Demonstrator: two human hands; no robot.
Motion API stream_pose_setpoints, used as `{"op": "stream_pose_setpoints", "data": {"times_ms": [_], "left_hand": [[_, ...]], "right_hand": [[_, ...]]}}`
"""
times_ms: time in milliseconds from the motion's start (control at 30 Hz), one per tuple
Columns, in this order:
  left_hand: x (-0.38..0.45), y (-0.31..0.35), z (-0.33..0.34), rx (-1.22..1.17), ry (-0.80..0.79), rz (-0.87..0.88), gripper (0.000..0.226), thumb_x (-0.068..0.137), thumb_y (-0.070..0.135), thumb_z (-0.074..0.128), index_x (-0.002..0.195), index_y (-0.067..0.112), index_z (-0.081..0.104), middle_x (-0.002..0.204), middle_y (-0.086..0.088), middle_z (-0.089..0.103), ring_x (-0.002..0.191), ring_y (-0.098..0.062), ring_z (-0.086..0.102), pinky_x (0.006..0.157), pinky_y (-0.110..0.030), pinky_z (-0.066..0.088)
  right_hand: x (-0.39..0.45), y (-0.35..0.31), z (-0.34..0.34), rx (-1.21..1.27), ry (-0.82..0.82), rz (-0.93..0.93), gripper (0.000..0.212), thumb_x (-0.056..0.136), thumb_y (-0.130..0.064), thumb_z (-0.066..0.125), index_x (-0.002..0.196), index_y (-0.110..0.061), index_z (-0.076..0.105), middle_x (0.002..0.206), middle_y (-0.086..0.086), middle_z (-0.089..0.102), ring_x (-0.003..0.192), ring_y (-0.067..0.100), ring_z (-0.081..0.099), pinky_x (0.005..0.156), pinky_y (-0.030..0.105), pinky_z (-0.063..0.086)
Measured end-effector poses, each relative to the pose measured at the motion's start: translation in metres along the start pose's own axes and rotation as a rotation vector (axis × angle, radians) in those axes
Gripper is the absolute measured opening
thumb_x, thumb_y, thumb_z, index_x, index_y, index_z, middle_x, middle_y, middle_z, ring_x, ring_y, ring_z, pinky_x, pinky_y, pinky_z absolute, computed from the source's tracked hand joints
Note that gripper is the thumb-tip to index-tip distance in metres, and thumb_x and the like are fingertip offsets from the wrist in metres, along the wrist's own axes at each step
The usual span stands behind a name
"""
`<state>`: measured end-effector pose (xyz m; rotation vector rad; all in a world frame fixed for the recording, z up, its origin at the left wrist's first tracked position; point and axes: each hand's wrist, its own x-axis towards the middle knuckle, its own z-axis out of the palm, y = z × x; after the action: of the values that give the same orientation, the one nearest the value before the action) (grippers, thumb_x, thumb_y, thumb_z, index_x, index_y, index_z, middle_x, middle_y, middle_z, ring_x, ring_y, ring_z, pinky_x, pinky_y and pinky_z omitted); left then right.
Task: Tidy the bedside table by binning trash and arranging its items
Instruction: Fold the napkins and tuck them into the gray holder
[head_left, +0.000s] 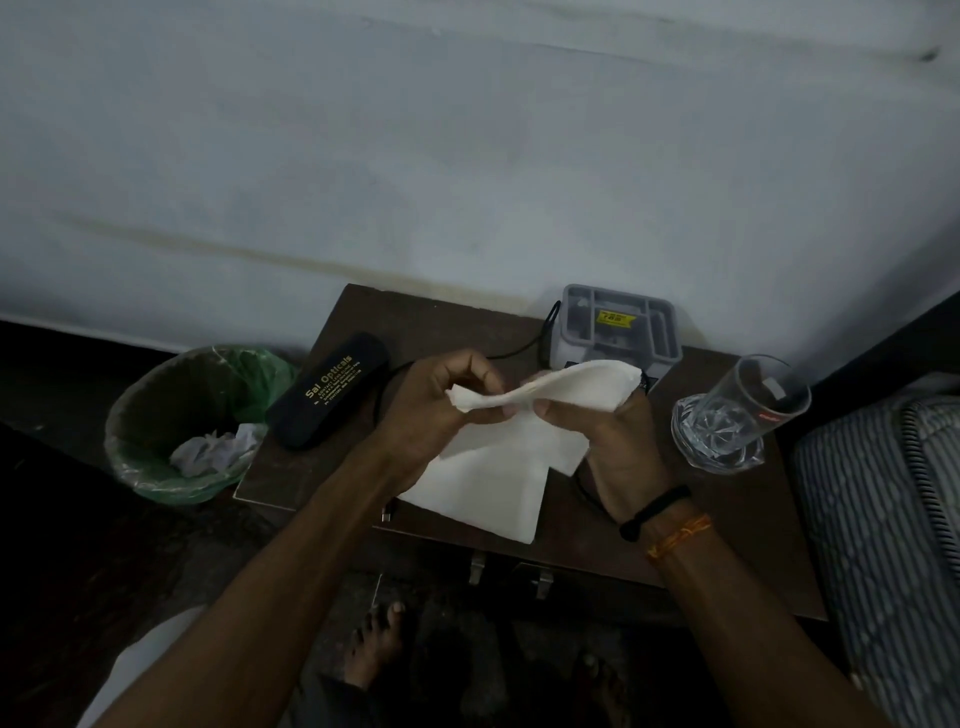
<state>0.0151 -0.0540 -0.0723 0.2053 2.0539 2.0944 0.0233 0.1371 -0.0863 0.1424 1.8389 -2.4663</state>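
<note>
While both hands work above the dark brown wooden bench (727, 519), they hold a white square paper napkin (498, 467) between them. Left hand (431, 410) pinches the napkin's left corner, fingers curled round the edge. Right hand (608, 431) grips the folded upper edge, thumb on top, fingers under the sheet; black and orange threads sit on that wrist. Lower part of the napkin hangs down and reaches the bench top near its front edge.

Black oblong spectacle case with gold lettering (330, 389) lies at the bench's left side, tilted. Grey plastic compartment organiser with a yellow label (618, 325) stands at the back against the pale wall. A black cable (519, 349) runs from it toward the hands. Clear drinking glass (753, 400) lies tilted on a clear glass saucer (717, 441) at the right, probably leaning, dim light makes it unclear.

Round bin lined with a green plastic bag (182, 410) stands on the floor just beside the bench's left edge, with crumpled white tissues (215, 449) inside. A striped mattress (883, 519) is at far right.
</note>
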Motion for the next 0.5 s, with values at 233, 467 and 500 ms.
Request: {"op": "stream_pose_setpoints", "data": {"times_ms": [233,467,500], "left_hand": [[-0.003,-0.012,0.003,0.235,-0.023,-0.009,0.034,0.080,0.004,0.076,0.107,0.019,0.062,0.102,0.003,0.066,0.095,-0.007,0.065,0.075,-0.024,0.058],[-0.004,-0.029,0.003,0.213,0.041,-0.203,0.041,0.080,0.013,0.078,0.116,0.024,0.059,0.106,0.006,0.065,0.101,-0.012,0.063,0.073,-0.018,0.054],[-0.004,-0.024,0.004,0.211,0.037,-0.153,0.034,0.082,0.010,0.076,0.109,0.025,0.062,0.101,0.008,0.067,0.095,-0.010,0.065,0.070,-0.015,0.054]], "right_hand": [[-0.002,0.011,-0.005,-0.120,0.025,-0.045,0.041,0.072,0.017,0.074,0.104,-0.007,0.070,0.099,0.007,0.076,0.092,0.024,0.073,0.073,0.038,0.059],[-0.008,0.025,-0.010,-0.176,0.037,0.038,0.045,0.071,0.015,0.076,0.105,-0.015,0.072,0.103,0.007,0.077,0.095,0.022,0.073,0.076,0.037,0.060],[-0.007,0.023,-0.009,-0.176,0.039,0.005,0.043,0.071,0.014,0.076,0.104,-0.013,0.072,0.101,0.006,0.077,0.094,0.020,0.073,0.075,0.034,0.060]]}}
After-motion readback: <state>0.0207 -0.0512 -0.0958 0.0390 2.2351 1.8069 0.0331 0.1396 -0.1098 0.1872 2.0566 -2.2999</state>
